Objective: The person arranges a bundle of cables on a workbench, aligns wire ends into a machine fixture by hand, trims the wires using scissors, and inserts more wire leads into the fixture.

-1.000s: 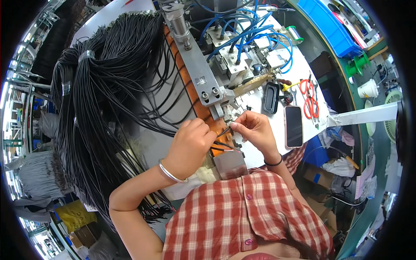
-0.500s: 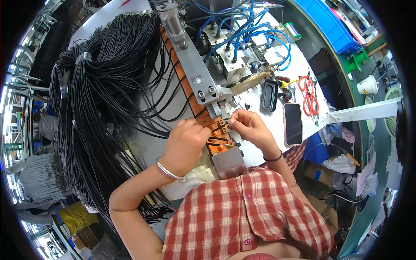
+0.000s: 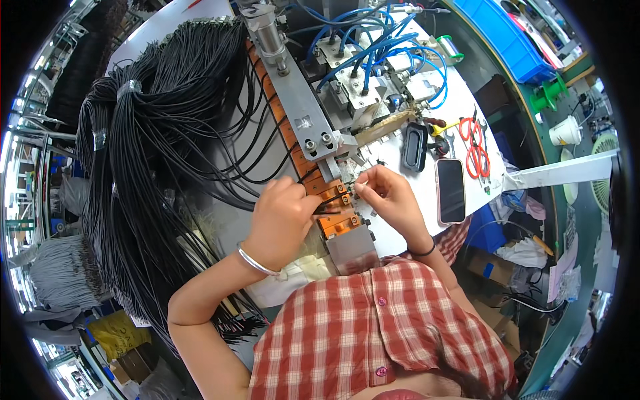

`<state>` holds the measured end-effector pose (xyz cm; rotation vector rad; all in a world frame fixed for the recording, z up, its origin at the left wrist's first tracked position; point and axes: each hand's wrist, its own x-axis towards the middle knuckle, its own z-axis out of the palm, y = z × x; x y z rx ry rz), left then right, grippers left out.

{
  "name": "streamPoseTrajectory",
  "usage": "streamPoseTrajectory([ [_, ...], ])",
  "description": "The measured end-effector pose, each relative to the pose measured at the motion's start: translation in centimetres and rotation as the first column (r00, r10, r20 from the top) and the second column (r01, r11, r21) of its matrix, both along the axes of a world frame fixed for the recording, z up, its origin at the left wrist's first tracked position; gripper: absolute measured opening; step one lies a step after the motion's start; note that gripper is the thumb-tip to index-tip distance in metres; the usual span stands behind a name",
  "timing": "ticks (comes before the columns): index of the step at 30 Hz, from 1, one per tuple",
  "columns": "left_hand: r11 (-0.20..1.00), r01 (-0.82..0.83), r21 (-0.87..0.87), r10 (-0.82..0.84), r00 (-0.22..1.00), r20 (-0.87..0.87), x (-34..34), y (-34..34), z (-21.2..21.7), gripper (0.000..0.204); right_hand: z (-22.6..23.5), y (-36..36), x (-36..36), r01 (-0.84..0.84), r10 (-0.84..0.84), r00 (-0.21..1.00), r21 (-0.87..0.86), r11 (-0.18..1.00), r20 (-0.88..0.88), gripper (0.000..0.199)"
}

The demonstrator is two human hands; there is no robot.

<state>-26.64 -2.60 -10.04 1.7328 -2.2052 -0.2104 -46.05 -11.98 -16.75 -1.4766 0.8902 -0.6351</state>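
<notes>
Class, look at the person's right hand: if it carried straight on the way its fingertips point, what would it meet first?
The right hand points left toward the orange fixture blocks, so it would probably meet those first, though depth is hard to judge.

Bright, even overhead light; white bench near blown out at upper right. Shadows soft and short, darkest under black cable bundle. Small glare on metal rail and silver bracelet. Centre sharp: both hands crisp, no motion blur. Heavy fisheye bending toward rim; straight edges curve, corners black. Periphery compressed, softer, detail lost at left and lower edges.
</notes>
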Motion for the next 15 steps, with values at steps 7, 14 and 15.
streamPoseTrajectory([
  [7,1.0,-0.007,-0.016,0.004,0.979,-0.204,-0.5,0.0,0.2,0.014,2.1,0.4,0.4,-0.072,0.034,0.97,0.152,0.986,0.241,0.012],
  [14,0.998,-0.03,-0.047,0.022,0.984,-0.174,-0.4,0.0,-0.2,0.013,1.7,0.3,0.3,-0.048,-0.024,0.965,0.264,0.963,0.261,0.008],
  [15,0.999,-0.036,-0.041,0.028,0.986,-0.167,-0.3,0.0,-0.1,0.013,1.7,0.2,0.3,-0.096,-0.005,0.95,0.307,0.947,0.313,0.008],
])
